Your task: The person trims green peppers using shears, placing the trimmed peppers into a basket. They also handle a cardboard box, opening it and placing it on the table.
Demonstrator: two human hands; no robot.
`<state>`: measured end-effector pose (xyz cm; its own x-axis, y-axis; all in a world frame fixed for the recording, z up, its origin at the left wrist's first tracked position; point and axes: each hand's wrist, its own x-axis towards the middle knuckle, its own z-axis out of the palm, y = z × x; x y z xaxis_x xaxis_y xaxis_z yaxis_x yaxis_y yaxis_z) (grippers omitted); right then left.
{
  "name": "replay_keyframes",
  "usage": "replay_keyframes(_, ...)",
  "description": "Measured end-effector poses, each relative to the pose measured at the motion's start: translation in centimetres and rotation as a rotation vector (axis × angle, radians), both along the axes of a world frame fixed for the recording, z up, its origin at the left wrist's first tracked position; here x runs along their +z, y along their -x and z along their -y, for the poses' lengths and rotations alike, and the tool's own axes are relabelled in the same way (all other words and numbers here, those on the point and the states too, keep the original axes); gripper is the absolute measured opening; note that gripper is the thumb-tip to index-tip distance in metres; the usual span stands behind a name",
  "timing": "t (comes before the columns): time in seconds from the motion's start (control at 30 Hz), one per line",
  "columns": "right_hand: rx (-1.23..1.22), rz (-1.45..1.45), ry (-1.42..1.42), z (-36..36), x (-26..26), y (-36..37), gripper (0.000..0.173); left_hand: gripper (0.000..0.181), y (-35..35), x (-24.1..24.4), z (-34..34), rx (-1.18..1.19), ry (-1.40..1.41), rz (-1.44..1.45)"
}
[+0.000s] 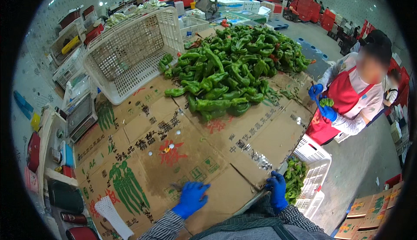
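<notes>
My left hand (192, 199), in a blue glove, rests low over the flattened cardboard (208, 148) that covers the table. A small dark smear or object shows by its fingertips; I cannot tell whether it is held. At the cardboard's near right edge is my right hand (277, 192), also blue-gloved, its fingers bent against the edge. Whether it grips the edge is unclear. Beyond both hands lies a large heap of green peppers (224, 70), with a few reddish ones at the back.
A white plastic crate (136, 54) lies tipped at the far left. Another white crate (314, 161) with green peppers stands below the right edge. A co-worker (345, 93) in a red apron holds a pepper. White netting (112, 215) and a scale (79, 117) are at left.
</notes>
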<state>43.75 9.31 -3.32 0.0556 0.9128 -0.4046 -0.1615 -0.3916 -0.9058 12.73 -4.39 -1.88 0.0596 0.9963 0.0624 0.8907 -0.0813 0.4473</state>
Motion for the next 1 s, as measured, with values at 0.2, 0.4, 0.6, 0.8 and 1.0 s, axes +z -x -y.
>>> replay_keyframes(0.2, 0.312, 0.029, -0.24, -5.8, 3.6, 2.5, 0.03, 0.036, 9.7, 1.4, 5.4, 0.426, -0.009, -0.079)
replay_keyframes(0.4, 0.469, 0.381, -0.754, -20.4, 4.6, 10.7, 0.035, 0.032, 11.6, 4.8, -0.8, 0.608, -0.174, 0.093)
replay_keyframes(0.6, 0.525, 0.875, -0.971, -36.8, 7.2, 17.3, 0.046, 0.033, 7.4, 5.6, -10.3, 0.401, -0.125, 0.298)
replay_keyframes(0.8, 0.822, 0.973, -1.04, -42.3, 6.8, 18.6, 0.041, 0.034, 4.8, 4.2, -10.4, 0.371, -0.082, 0.288)
replay_keyframes(1.0, 0.764, 0.345, -0.67, -41.6, 5.8, 16.2, 0.026, 0.033, 3.4, 2.7, -7.2, 0.448, -0.049, 0.349)
